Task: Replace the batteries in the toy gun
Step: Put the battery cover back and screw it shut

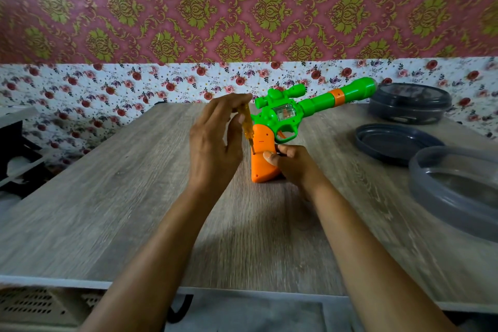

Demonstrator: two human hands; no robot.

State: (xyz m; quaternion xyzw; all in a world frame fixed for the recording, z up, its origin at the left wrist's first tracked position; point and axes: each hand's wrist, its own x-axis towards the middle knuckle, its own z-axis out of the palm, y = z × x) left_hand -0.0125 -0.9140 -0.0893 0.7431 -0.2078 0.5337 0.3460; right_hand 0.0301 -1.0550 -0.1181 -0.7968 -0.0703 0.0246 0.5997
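Left of the gun (287, 116), your left hand (215, 140) pinches a yellow screwdriver (246, 122) between barely bent fingers, its tip on the gun's orange grip. The gun stands butt-down on the table (107, 197), barrel angled up rightward. Your right hand (292, 166) curls round the grip's lower right. Right of the gun lie a dark lid (396, 143) and a clear tub (431, 191).

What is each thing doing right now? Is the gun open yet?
toy gun: stands on the table on its orange grip, cover on.
screwdriver: tilted, tip against the grip.
left hand: pinches the screwdriver.
right hand: holds the grip.
far container: lid on.
near container: open.
dark lid: lying loose on the table.
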